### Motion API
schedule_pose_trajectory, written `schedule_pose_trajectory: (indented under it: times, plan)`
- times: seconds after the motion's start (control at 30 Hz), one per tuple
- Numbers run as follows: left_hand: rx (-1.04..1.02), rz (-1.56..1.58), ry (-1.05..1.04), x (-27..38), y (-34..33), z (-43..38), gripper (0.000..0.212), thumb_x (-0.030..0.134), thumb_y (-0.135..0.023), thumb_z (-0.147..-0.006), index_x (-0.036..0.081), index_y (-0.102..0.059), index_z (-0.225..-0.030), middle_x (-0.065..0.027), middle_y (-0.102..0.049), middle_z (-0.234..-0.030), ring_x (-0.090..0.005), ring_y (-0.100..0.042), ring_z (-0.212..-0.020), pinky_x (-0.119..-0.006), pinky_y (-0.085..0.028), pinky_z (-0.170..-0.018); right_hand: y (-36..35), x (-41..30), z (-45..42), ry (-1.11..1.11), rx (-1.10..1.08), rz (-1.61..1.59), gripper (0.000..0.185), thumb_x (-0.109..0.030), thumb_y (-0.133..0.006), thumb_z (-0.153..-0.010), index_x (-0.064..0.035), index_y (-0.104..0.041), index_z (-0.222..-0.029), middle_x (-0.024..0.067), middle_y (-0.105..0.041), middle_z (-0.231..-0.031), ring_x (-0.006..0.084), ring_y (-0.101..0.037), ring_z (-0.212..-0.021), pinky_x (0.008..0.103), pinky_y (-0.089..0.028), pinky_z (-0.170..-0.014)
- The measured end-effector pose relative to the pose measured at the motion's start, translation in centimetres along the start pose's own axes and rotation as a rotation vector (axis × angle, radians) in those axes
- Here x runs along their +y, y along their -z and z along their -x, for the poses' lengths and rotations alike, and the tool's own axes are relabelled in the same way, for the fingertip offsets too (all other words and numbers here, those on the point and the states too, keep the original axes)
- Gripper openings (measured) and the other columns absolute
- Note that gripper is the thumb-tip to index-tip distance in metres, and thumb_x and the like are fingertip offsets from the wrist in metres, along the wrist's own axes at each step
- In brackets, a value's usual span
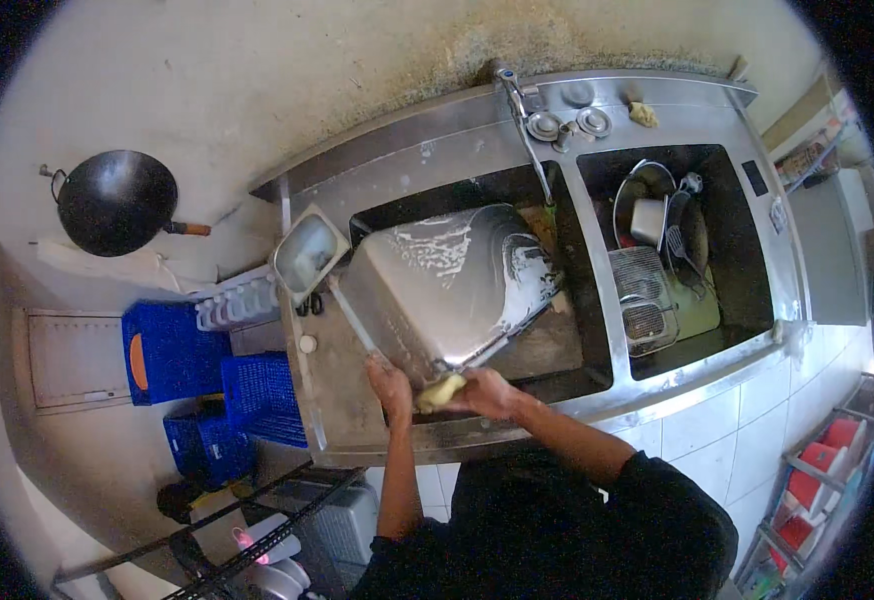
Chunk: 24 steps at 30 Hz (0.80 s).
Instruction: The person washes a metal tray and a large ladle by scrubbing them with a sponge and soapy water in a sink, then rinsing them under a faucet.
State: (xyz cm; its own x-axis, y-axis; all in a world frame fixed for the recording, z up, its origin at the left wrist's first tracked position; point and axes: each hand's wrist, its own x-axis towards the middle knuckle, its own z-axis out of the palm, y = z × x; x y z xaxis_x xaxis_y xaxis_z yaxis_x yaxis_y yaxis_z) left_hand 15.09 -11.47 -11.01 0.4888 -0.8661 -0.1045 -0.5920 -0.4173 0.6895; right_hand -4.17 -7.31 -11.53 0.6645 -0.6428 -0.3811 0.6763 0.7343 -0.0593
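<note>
A large, deep stainless steel pan (429, 285) lies tilted in the left sink basin (587, 352), its outer bottom and sides turned up. White suds streak its surface. My left hand (392, 386) grips the pan's rim at the near left corner. In my right hand (485, 394) is a yellowish sponge or cloth (440, 391), pressed against the pan's near side. The fingers under the sponge are partly hidden. Above the basin's far right corner hangs the spout of a metal faucet (523, 127).
The right basin (752, 300) holds wire baskets (639, 281), a skimmer or spatula (677, 240) and pans. A small rectangular metal container (309, 255) with liquid stands at the left. A wok (118, 202) hangs on the wall. Blue plastic crates (264, 397) and a black rack (257, 517) lie left.
</note>
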Motion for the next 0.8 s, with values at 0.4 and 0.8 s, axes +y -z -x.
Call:
schedule_pose_trajectory:
  times: [0.4,0.8]
  plan:
    - [0.024,0.030,-0.080,-0.2,-1.9,0.8,0.024,0.019,-0.037,-0.097,-0.003,-0.046,-0.094,-0.0266,-0.055,-0.083,-0.0459,-0.053,-0.080,-0.049,-0.041,-0.071,21.2,-12.3,-1.2,0.608,0.949,0.158,0.042,-0.051,-0.044,-0.087,-0.0129,-0.058,-0.098,0.0082,-0.061,-0.089,0.0309,-0.057,-0.081,0.0489,-0.050,-0.070]
    - [-0.020,0.108,-0.088,4.9,0.2,1.5,0.028,0.027,-0.037,-0.098,0.000,-0.047,-0.095,-0.0241,-0.055,-0.079,-0.0437,-0.054,-0.077,-0.049,-0.041,-0.068,-9.0,-10.8,8.1,0.279,0.163,0.527,0.035,-0.012,-0.051,-0.091,-0.0010,-0.045,-0.123,0.0114,-0.057,-0.111,0.0212,-0.059,-0.100,0.0293,-0.054,-0.076]
